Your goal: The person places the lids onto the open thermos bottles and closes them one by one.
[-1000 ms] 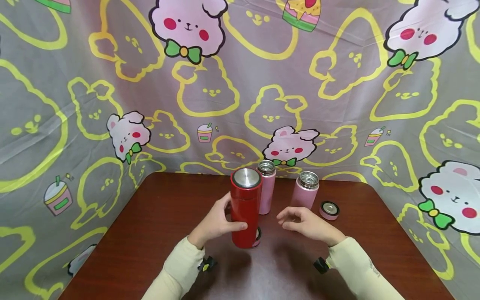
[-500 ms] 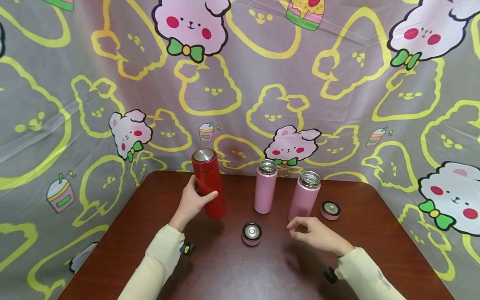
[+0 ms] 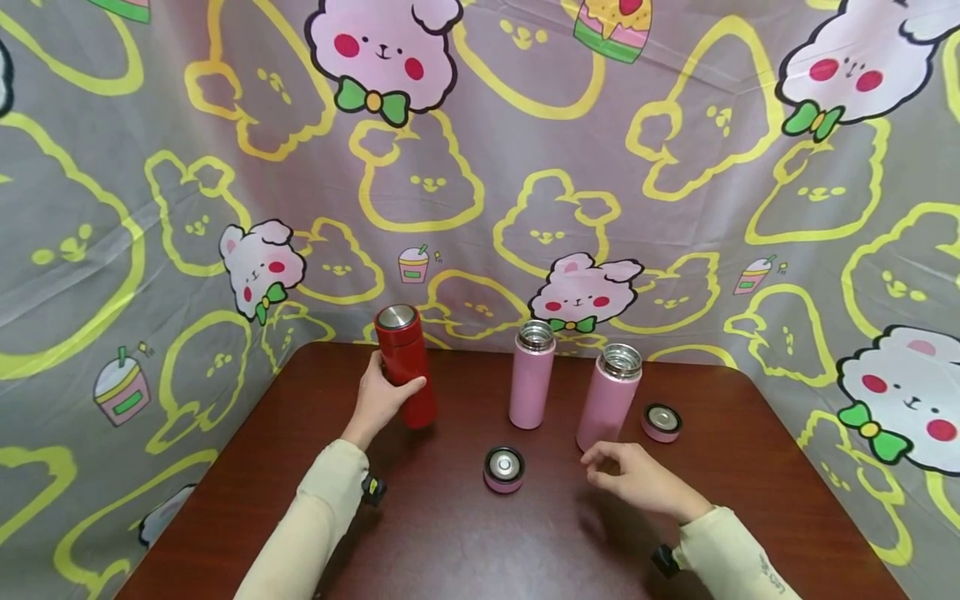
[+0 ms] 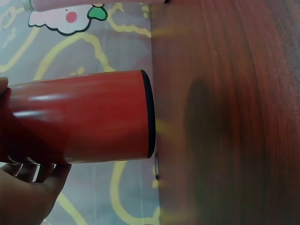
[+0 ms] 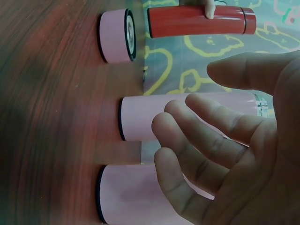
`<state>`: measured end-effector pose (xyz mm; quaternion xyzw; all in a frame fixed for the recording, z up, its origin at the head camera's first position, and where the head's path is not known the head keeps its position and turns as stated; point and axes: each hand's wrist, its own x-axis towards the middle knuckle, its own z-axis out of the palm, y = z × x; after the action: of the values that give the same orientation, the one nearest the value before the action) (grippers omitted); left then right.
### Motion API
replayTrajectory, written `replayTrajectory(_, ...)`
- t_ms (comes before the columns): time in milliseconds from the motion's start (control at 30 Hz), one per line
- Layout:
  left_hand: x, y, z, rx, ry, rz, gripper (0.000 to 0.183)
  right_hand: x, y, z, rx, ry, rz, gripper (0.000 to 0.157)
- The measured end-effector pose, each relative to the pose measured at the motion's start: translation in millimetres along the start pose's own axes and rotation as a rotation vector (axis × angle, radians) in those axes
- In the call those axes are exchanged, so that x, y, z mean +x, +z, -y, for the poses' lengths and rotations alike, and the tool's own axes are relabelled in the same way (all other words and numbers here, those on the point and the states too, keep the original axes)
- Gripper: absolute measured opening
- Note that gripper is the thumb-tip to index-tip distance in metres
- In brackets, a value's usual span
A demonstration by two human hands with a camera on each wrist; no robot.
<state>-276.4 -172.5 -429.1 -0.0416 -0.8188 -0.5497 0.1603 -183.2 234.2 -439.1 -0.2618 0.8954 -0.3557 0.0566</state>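
Note:
A red thermos (image 3: 407, 367) with a steel-topped lid stands upright in my left hand (image 3: 377, 400), whose fingers and thumb wrap its side. In the left wrist view, the thermos's black-rimmed base (image 4: 149, 115) is apart from its shadow on the wood. My right hand (image 3: 641, 479) hovers with loosely bent fingers and holds nothing. Just beyond it stands an uncapped pink thermos (image 3: 609, 400). Another uncapped pink thermos (image 3: 532, 379) is farther back, toward the middle. A pink lid (image 3: 504, 468) lies between the hands, inner side up.
A second pink lid (image 3: 662, 422) lies right of the pink thermoses, also inner side up. The brown wooden table (image 3: 465, 542) meets a cartoon-patterned cloth (image 3: 480, 167) at its back and sides.
My left hand has carried the red thermos from the middle toward the back left, uncovering the pink lid and the middle pink thermos. My right hand has shifted slightly right and nearer.

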Motion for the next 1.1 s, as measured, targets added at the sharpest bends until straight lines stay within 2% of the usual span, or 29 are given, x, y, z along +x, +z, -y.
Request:
replayTrajectory(233,8.1,3.8,18.8,0.019,-0.031,-0.059,0.063,0,2.0,-1,-0.034,0.013,-0.006,0.014)
replayTrajectory(433,10.4,5.2,27.9,0.052,-0.052,-0.072,0.065,-1,3.8,-4,-0.070,0.025,-0.003,0.016)
replayTrajectory(700,11.8,7.9,33.1,0.071,-0.062,-0.070,0.067,0,6.1,-9,-0.116,0.018,-0.018,0.014)
replayTrajectory(1100,11.3,10.9,36.6,0.066,-0.081,-0.046,0.070,-2,4.9,-8,-0.117,0.028,-0.026,0.014)
